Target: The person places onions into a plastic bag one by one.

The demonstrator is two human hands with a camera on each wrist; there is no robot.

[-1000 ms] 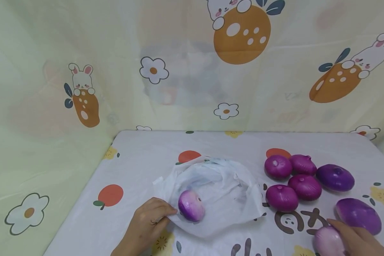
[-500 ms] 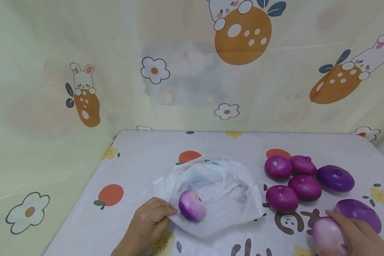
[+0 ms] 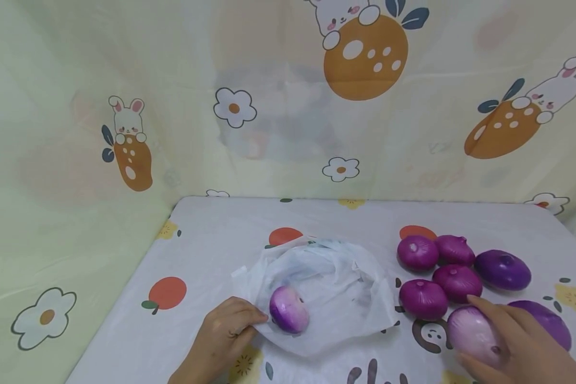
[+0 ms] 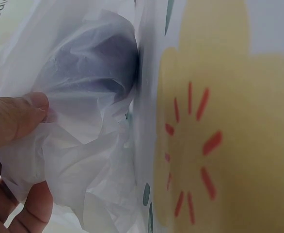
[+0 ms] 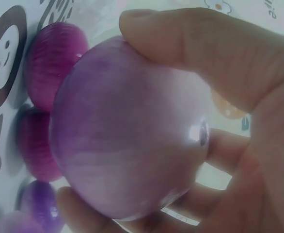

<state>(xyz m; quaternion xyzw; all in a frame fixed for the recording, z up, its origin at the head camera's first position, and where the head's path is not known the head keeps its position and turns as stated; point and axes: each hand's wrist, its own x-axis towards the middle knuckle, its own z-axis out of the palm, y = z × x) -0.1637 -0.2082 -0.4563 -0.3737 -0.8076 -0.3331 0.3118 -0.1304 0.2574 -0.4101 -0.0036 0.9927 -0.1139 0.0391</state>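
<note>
A thin white plastic bag [image 3: 338, 320] lies spread with its mouth facing up, and a purple-and-white onion [image 3: 289, 309] sits inside near its left side. The left hand [image 3: 225, 333] pinches the bag's left edge between thumb and fingers; in the left wrist view that onion shows dimly through the film [image 4: 93, 63]. At the lower right, the right hand [image 3: 523, 341] grips a shiny pale purple onion [image 3: 477, 333] with thumb and fingers wrapped around its sides. A small dark spot marks one end of it. In the right wrist view this onion [image 5: 127, 131] fills the middle.
Several magenta onions [image 3: 422, 300] are grouped right of the bag. Beside them lies a dark purple onion [image 3: 502, 270], and a lighter purple one [image 3: 547, 322] is partly hidden behind the right hand. A patterned white cloth [image 3: 211, 234] covers the table; a printed curtain [image 3: 278, 106] hangs behind.
The right hand has moved left and away from the body, carrying the pale onion toward the bag. The left hand keeps its hold on the bag's edge.
</note>
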